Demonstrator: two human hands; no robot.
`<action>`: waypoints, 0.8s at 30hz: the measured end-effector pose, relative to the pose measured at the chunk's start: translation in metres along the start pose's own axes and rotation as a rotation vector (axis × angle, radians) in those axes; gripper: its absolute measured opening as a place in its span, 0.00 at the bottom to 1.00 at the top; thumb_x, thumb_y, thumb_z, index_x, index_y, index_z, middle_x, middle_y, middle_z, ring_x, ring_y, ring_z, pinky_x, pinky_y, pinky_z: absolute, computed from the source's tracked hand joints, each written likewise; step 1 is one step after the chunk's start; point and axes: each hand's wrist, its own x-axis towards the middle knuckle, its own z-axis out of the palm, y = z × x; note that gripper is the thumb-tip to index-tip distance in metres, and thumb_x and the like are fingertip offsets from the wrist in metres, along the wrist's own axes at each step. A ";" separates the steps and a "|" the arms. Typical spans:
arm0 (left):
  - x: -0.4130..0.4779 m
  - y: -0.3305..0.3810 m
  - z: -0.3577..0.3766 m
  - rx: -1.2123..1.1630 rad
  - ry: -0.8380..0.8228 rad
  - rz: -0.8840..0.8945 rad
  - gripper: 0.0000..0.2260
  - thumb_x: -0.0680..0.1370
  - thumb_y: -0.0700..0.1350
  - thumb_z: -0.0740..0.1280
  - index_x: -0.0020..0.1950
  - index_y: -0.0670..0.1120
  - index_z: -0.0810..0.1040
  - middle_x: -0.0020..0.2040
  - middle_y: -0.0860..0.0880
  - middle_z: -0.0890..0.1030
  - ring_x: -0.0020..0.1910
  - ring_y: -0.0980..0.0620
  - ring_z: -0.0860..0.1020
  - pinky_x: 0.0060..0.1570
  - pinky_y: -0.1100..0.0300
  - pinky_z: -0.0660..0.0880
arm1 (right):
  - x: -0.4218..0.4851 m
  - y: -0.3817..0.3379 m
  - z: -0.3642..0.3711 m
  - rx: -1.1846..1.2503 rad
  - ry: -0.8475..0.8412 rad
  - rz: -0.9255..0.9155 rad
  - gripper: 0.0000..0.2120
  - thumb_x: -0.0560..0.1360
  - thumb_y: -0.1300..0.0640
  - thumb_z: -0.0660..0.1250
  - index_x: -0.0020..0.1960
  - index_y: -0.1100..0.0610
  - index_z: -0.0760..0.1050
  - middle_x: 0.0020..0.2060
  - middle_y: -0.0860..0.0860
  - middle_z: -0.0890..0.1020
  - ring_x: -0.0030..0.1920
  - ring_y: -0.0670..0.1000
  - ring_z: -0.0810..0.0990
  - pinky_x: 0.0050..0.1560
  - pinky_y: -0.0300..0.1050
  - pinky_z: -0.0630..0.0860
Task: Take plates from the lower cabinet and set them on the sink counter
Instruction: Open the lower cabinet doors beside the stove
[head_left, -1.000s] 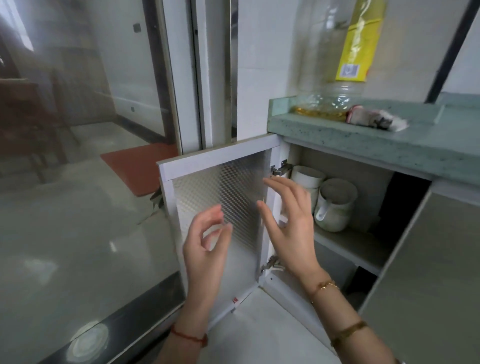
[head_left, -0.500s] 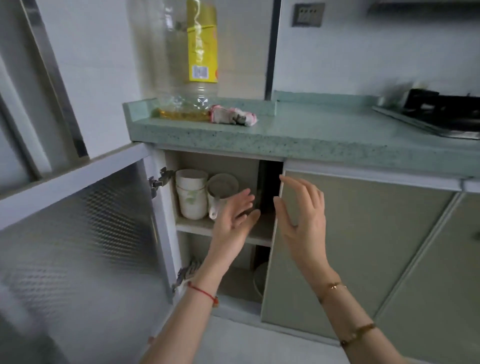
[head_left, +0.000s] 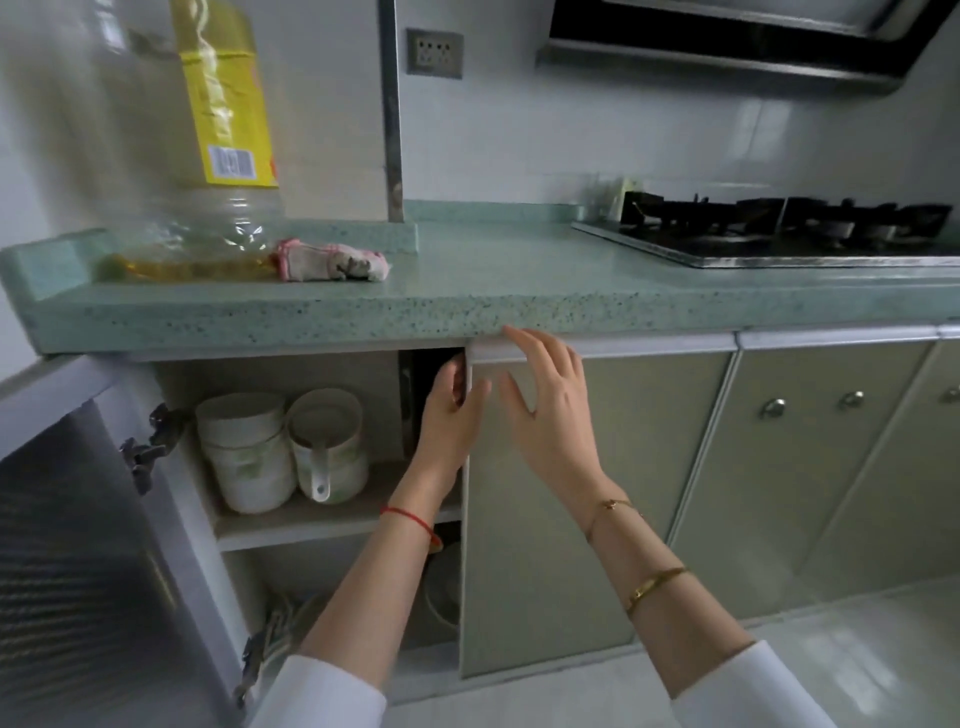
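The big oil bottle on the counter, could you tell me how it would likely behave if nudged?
The oil bottle is tall, with only a shallow layer of oil at the bottom, so it is probably light. It would likely slide on the smooth counter, or tip if pushed high up.

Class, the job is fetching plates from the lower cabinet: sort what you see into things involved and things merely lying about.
Involved: left hand and right hand at the closed door; open door; green counter; stacked bowls.

Lying about: oil bottle; glove; stove; wall socket.

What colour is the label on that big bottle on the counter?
Yellow, with a white barcode patch, on the bottle; the head view shows it.
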 end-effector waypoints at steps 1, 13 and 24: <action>-0.002 -0.002 -0.002 -0.021 -0.012 0.014 0.24 0.82 0.44 0.63 0.77 0.44 0.63 0.73 0.47 0.72 0.71 0.52 0.71 0.70 0.54 0.70 | 0.001 -0.002 0.000 -0.011 -0.004 0.012 0.21 0.78 0.57 0.64 0.71 0.53 0.70 0.65 0.50 0.74 0.67 0.51 0.67 0.70 0.47 0.65; -0.073 0.009 -0.012 -0.151 -0.187 0.230 0.09 0.81 0.38 0.64 0.61 0.43 0.77 0.53 0.52 0.83 0.53 0.60 0.81 0.51 0.68 0.75 | -0.034 -0.029 -0.023 -0.095 0.207 0.025 0.12 0.75 0.47 0.69 0.55 0.50 0.76 0.54 0.45 0.75 0.57 0.47 0.70 0.59 0.39 0.69; -0.134 0.026 0.045 -0.370 -0.436 0.181 0.19 0.69 0.42 0.75 0.59 0.44 0.82 0.50 0.46 0.87 0.51 0.47 0.84 0.55 0.56 0.81 | -0.088 -0.033 -0.126 -0.192 0.332 0.027 0.09 0.72 0.51 0.73 0.46 0.54 0.77 0.45 0.46 0.78 0.48 0.49 0.76 0.49 0.36 0.71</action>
